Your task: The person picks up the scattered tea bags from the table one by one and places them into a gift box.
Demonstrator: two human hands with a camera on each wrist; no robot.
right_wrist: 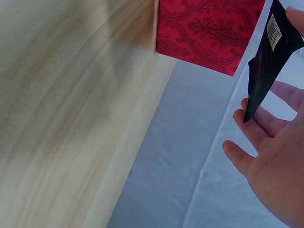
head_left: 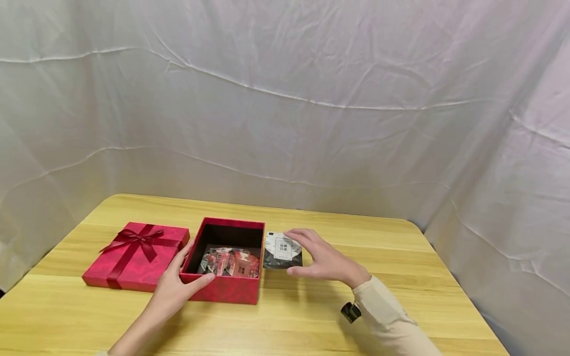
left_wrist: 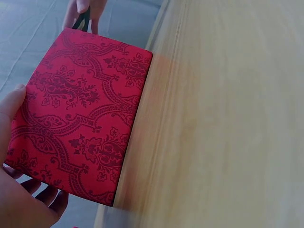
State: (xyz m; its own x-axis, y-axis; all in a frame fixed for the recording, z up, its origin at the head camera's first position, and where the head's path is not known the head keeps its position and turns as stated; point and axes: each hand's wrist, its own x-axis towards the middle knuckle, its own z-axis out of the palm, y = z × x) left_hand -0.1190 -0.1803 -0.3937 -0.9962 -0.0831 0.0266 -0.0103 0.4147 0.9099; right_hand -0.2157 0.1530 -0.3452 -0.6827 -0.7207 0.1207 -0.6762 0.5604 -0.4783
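A red patterned gift box (head_left: 224, 290) stands uncovered on the table, its inside dark. In it lies at least one red-and-black printed packet (head_left: 231, 259). My left hand (head_left: 171, 289) holds the box at its near left corner, thumb over the front rim and fingers along the left side. Just right of the box, my right hand (head_left: 329, 261) pinches a flat black-and-white packet (head_left: 283, 249) between thumb and fingers. The right wrist view shows the black back of this packet (right_wrist: 270, 57), with a white barcode label, tilted and held off the table.
Left of the box lies its red lid (head_left: 153, 264), topped by a dark red ribbon bow (head_left: 140, 238). The light wooden table (head_left: 401, 301) has rounded far corners. Pale cloth (head_left: 285, 99) hangs behind it and at the sides. A dark strap device (head_left: 351, 312) sits at my right cuff.
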